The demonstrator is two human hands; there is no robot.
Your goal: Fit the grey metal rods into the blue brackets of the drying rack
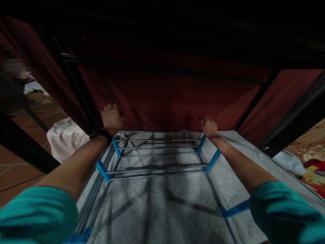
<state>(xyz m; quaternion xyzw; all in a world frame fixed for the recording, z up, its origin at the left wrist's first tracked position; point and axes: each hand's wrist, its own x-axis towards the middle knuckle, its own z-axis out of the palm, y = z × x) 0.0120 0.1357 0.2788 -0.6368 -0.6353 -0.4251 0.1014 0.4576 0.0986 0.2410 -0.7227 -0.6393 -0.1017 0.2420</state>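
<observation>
A rack of grey metal tubes (pixel 162 166) with blue plastic brackets (pixel 103 170) sits on a grey mat (pixel 162 210). Both my arms, in teal sleeves, stretch to its far end. My left hand (pixel 112 119) is by the far left corner, in front of a dark red cloth (pixel 167 98); its fingers point up, look extended, and hold nothing I can see. At the far right corner, my right hand (pixel 209 126) has curled fingers. A small dark tip (pixel 198 117) juts left from them; what it belongs to is hidden.
Dark frame bars (pixel 76 88) stand around the cloth, with a dark beam overhead. A striped cloth (pixel 67 137) lies at left by the tiled floor (pixel 17 176). Several tubes (pixel 92 193) run along the mat's left side. Colourful fabric (pixel 316 171) lies at right.
</observation>
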